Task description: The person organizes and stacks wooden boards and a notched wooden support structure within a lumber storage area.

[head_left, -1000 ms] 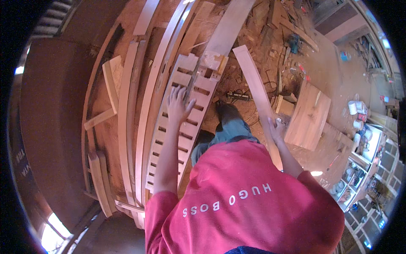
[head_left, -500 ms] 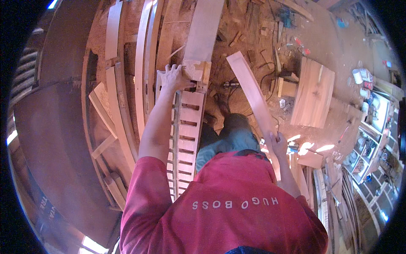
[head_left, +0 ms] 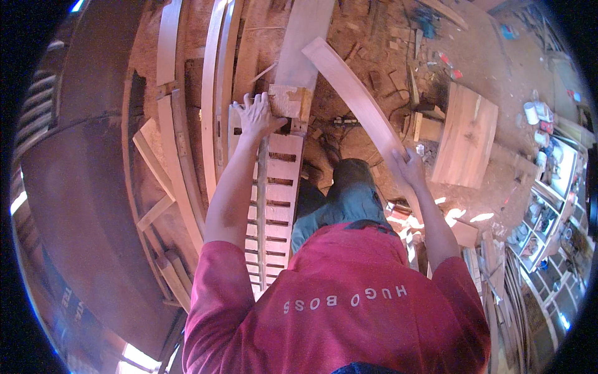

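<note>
Left hand (head_left: 254, 118): yours, fingers spread, over the slotted boards (head_left: 283, 147), beside a wooden block (head_left: 289, 100). Right hand (head_left: 406, 167): yours, wrapped around a long plank (head_left: 361, 103), slanted, right of the slotted boards. Wide panel (head_left: 466, 137): on your right, beyond the plank.

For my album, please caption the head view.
Left hand spread over slotted boards, right hand holding a long plank.

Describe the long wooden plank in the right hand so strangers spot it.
Find the red cloth shirt at bottom centre, then follow its right sleeve to the bare right hand. It grips the long, pale wooden plank, slanting up-left, plain-faced unlike the pale, slotted wooden strips left of it.
</note>
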A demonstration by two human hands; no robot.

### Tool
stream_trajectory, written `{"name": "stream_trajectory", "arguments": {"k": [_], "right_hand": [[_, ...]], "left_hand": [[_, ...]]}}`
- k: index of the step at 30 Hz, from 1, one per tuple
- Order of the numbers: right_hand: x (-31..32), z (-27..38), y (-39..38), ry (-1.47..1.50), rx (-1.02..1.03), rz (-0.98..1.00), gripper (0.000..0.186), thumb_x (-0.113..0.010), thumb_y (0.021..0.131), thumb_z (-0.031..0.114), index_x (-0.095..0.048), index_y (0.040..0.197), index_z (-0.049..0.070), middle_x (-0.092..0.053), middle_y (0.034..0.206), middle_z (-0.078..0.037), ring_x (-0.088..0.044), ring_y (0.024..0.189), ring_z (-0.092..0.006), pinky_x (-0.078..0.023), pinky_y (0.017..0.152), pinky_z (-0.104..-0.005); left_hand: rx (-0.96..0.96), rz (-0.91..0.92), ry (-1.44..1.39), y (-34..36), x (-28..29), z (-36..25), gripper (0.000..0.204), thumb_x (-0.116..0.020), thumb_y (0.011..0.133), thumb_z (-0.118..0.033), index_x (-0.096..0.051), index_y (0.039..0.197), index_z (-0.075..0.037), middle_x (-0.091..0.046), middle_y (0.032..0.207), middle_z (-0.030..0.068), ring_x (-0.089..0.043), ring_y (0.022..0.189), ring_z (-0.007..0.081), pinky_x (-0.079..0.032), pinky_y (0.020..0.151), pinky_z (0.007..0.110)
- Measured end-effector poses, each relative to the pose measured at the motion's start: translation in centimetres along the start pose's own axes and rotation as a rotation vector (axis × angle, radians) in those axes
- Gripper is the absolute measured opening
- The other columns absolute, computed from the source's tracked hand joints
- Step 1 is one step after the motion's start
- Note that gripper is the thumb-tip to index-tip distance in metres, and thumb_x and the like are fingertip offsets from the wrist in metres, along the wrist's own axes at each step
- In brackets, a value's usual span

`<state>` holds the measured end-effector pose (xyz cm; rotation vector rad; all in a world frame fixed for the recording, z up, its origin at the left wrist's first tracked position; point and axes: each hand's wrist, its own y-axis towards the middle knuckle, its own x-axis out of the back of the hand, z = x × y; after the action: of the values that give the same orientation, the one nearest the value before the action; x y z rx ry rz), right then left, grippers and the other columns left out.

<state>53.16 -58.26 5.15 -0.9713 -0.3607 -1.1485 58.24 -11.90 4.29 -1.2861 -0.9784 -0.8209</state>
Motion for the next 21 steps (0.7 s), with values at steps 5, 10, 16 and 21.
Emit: {"name": "stream_trajectory", "arguments": {"k": [5, 10, 16, 21], "right_hand": [[-1.1, 3.3, 4.5, 0.097, 0.034, 0.048, 0.056, -0.056, 0.098, 0.055, -0.069, 0.101, 0.001, -0.067, 0.084, -0.022, -0.065, 0.078, -0.0349, -0.049, 0.073, -0.0444], [-4.3, 4.6, 10.5, 0.123, 0.175, 0.174, 0.064, -0.047, 0.1, 0.06, -0.069, 0.106, 0.001, -0.069, 0.088, -0.023, -0.067, 0.084, -0.0382, -0.049, 0.077, -0.0451], [-9.8, 6.3, 15.6, -0.077, 0.161, 0.331, 0.065, -0.042, 0.101, 0.06, -0.07, 0.118, 0.005, -0.072, 0.113, -0.02, -0.066, 0.112, -0.0395, -0.048, 0.1, -0.048], [-13.7, 8.1, 17.0, 0.165, 0.494, 0.266, 0.058, -0.042, 0.102, 0.056, -0.069, 0.124, 0.009, -0.068, 0.124, -0.02, -0.061, 0.121, -0.0387, -0.045, 0.106, -0.049]], "left_hand": [[0.001, -0.128, -0.045, -1.0, 0.7, 0.2, 0.093, -0.081, 0.067, -0.06, -0.048, 0.134, -0.004, -0.056, 0.135, 0.0147, -0.04, 0.137, 0.0432, -0.021, 0.114, 0.072], [-0.007, -0.151, -0.109, -1.7, 2.0, 0.1, 0.089, -0.085, 0.064, -0.052, -0.049, 0.13, -0.005, -0.057, 0.129, 0.016, -0.04, 0.135, 0.0431, -0.024, 0.112, 0.069], [-0.009, -0.15, -0.163, -2.0, 3.4, -0.2, 0.087, -0.086, 0.063, -0.051, -0.049, 0.128, -0.006, -0.056, 0.13, 0.0153, -0.041, 0.133, 0.0403, -0.027, 0.11, 0.067], [0.024, -0.133, -0.198, -1.9, 3.1, -0.3, 0.084, -0.086, 0.064, -0.05, -0.05, 0.127, -0.006, -0.057, 0.128, 0.0142, -0.043, 0.132, 0.037, -0.03, 0.109, 0.066]]}}
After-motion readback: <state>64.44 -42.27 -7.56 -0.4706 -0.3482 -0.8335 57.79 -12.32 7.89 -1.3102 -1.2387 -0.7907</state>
